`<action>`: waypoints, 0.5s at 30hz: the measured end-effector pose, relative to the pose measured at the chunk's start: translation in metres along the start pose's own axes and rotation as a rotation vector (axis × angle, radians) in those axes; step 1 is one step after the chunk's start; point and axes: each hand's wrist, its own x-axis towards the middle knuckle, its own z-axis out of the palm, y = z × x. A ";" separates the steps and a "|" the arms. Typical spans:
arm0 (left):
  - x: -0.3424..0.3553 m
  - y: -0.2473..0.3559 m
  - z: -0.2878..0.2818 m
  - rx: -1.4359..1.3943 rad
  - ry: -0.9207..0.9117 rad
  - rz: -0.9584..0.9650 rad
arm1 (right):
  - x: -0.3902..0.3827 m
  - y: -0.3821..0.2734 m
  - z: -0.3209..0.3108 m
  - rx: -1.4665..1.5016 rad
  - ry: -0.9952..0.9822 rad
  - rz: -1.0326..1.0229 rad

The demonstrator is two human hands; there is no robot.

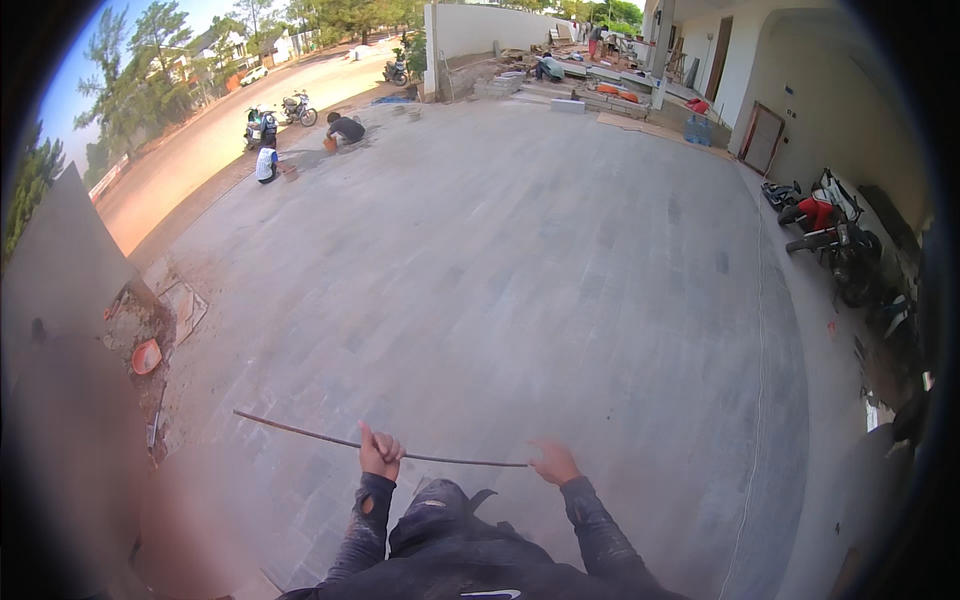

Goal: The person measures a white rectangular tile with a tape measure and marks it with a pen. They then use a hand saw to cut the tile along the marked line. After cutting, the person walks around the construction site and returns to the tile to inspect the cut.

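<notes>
A long, thin, rust-brown metal rod lies crosswise in front of my body, above the grey paved ground. My left hand is closed around it near the middle, thumb pointing up. At the rod's right end is my right hand, its fingers smeared by motion. Whether they grip that end or only touch it, I cannot tell. Both forearms are in dark, dusty sleeves, the left one with a hole near the wrist.
Grey paving stretches ahead. A thin string runs along its right side, near parked motorcycles. An orange-red basin sits by rubble on the left. Two people crouch at the far left; building materials lie at the back.
</notes>
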 end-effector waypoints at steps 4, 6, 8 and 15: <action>0.137 0.054 -0.010 0.367 0.253 0.213 | 0.179 0.053 0.010 0.109 -0.049 0.012; 0.217 0.070 -0.019 0.701 0.353 0.278 | 0.237 0.075 0.030 0.269 -0.018 0.269; 0.296 0.068 0.002 1.191 0.426 0.233 | 0.280 0.129 0.065 0.339 -0.002 0.569; 0.594 -0.051 0.086 1.515 -0.108 -0.042 | 0.177 0.413 0.172 0.436 -0.471 1.571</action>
